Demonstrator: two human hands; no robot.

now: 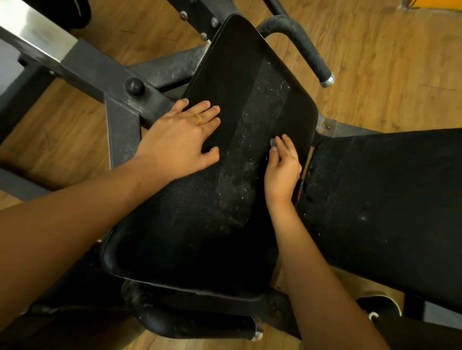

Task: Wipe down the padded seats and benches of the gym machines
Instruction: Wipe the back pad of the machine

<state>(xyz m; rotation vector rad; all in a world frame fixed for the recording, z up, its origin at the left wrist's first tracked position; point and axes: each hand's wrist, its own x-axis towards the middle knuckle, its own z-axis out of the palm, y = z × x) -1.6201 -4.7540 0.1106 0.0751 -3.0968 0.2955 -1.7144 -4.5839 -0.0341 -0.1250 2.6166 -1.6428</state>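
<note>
Two bare hands (180, 140) (282, 170) on dusty seat pad (225, 199)

A wooden plank floor (390, 82) in a warm honey tone runs under everything, its grain and a few scuffs showing. Dark grey steel frame beams (100, 72) cross it, dusty and speckled, joined with bolts (214, 22). A pale, shiny metal post (32, 35) slants in at the upper left. A strip of yellow (435, 3) shows at the top right corner

dim warm light | soft focus | wide-angle edge bending
</note>
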